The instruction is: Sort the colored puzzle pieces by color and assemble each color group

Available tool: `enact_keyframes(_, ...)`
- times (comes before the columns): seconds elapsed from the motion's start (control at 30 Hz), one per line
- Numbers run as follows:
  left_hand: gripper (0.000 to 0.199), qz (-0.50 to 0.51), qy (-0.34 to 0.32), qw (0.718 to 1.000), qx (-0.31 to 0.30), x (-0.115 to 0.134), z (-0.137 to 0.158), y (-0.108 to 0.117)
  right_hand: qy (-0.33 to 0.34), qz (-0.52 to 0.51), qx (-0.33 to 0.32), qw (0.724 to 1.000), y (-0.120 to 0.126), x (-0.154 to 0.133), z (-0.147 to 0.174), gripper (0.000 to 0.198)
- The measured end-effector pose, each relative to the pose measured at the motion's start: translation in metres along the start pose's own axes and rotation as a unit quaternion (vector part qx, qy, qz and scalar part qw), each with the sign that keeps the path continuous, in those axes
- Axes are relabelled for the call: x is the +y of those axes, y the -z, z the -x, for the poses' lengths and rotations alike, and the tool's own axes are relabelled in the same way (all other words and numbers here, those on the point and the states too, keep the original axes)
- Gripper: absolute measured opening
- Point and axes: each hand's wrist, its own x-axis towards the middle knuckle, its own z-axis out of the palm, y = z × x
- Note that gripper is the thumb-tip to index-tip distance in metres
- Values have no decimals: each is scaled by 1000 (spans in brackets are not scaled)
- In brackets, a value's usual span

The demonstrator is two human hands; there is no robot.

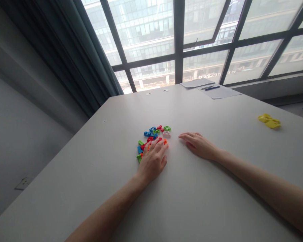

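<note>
A loose pile of small coloured plastic pieces (151, 134) in blue, red, green and orange lies on the white table (207, 201). My left hand (154, 159) rests over the near part of this pile, fingers spread and touching some pieces; those under the palm are hidden. At the far right edge of the pile are a green piece (167, 128) and a white or pale pink piece (167, 133). My right hand (198, 144) lies on the table just right of the pile, fingers stretched out, holding nothing.
Several yellow pieces (269, 121) sit apart at the table's right side. Papers (223, 92) with dark pens (212, 88) lie at the far edge, by the window. Two small white items (166, 90) are near the back edge. A dark curtain (91, 60) hangs at the left.
</note>
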Motion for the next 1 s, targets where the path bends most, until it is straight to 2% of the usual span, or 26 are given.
enact_keyframes(0.23,44,-10,6,1000,-4,1,0,0,8,-3,-8,1000,1,0,0,38)
enact_keyframes(0.37,49,-10,14,1000,18,1,1,0,55,-7,0,998,4,-3,1,37)
enact_keyframes(0.53,39,-7,26,999,39,1,1,1,87,12,-1,996,4,-16,1,38)
enact_keyframes(0.7,39,-28,32,998,46,2,1,1,95,35,-50,994,-2,-32,1,52)
enact_keyframes(0.83,43,-53,45,997,44,3,2,0,114,48,-84,989,-5,-35,1,47)
enact_keyframes(1.0,45,-52,56,996,49,3,2,-2,139,33,-43,989,0,-35,1,40)
